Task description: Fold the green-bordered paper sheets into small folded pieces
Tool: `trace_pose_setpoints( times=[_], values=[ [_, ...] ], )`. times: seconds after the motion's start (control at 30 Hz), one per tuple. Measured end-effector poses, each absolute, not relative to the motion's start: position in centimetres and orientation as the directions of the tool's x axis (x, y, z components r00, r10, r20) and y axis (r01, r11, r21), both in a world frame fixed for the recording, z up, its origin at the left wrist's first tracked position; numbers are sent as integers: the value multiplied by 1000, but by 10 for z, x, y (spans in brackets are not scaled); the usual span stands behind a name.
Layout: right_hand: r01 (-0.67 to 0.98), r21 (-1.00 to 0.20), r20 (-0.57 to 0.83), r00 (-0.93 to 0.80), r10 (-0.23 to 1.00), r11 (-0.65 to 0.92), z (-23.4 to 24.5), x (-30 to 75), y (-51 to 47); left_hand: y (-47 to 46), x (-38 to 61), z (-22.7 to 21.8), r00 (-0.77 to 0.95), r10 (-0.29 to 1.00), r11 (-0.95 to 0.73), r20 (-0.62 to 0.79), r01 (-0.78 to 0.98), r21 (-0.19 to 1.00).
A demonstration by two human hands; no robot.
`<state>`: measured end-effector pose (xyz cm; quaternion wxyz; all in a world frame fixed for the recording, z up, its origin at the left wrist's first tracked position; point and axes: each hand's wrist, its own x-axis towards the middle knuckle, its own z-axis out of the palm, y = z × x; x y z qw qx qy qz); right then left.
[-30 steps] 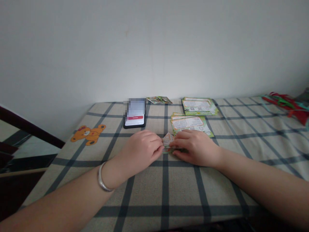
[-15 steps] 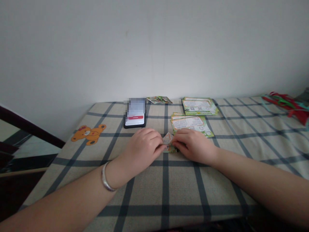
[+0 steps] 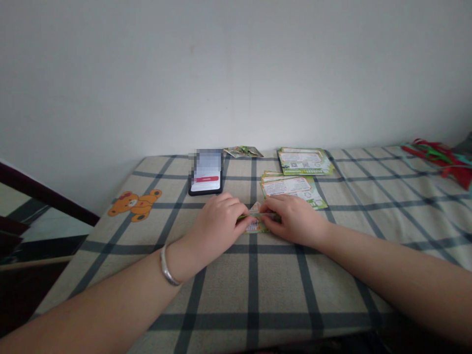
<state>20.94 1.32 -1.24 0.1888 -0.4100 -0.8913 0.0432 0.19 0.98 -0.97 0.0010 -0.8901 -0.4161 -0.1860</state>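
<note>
Between my hands lies a small folded paper, printed green and white, with a pointed top and a raised crosswise edge. My left hand pinches that edge at its left side, thumb below and fingers above. On the other side my right hand grips the same edge in the same way. The fingers cover both ends of the paper. Just behind my right hand is a fanned stack of printed green-and-white sheets. A silver bangle circles my left wrist.
A checked cloth covers the table. At the back stand a phone, some small folded paper pieces and another sheet stack. A bear picture is at left, a red and green bundle at far right. The wall borders the back.
A flap of the paper has been lifted into a crosswise ridge, and more of the printed part in front of it shows. Both hands have shifted only slightly.
</note>
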Motion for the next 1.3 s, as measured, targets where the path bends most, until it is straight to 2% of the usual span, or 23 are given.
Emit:
trace_pose_setpoints(
  times=[0.2, 0.53, 0.7, 0.83, 1.1, 1.3],
  values=[
    [747, -260, 269, -553, 788, 612, -11, 209, 14, 10, 4, -8, 567, 766, -630, 304, 755, 181],
    [751, -351, 248, -501, 829, 559, -9, 208, 11, 9, 4, -5, 559, 781, -609, 280, 781, 141],
    [748, -358, 244, -503, 829, 559, -8, 210, 11, 9, 5, -5, 563, 785, -604, 260, 788, 119],
    [761, -323, 238, -509, 827, 562, -6, 212, 10, 9, 5, -5, 567, 781, -610, 262, 783, 123],
    [788, -175, 246, -545, 801, 590, -5, 213, 7, 11, 3, -7, 582, 772, -627, 255, 764, 154],
    [802, -109, 241, -552, 798, 588, -4, 216, 12, 12, 2, -13, 608, 731, -664, 309, 739, 117]
  ],
)
